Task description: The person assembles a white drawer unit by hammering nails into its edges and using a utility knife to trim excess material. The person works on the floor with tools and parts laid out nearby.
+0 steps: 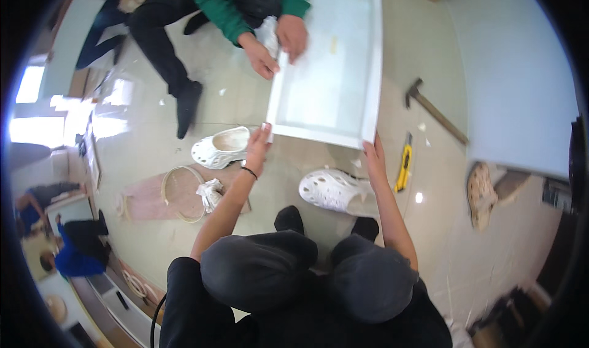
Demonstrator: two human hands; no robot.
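A shallow white drawer-like box point(319, 135) with raised edges stretches away from me, its inside facing up. My left hand point(257, 150) grips its near left corner, fingers closed round the edge. At the near right corner, my right hand point(375, 156) is closed on the same box. Opposite me, a person in green sleeves has one hand point(260, 56) on the box's left side and the other hand point(292, 37) by its edge, next to some crumpled white material point(267, 36).
White clogs point(222, 147) lie on the tiled floor, one point(328, 190) below the box. To the right are a yellow utility knife point(404, 164), a hammer point(437, 110), a beige clog point(481, 191) and a large pale panel point(515, 72). A band roll point(183, 194) rests on a board at left.
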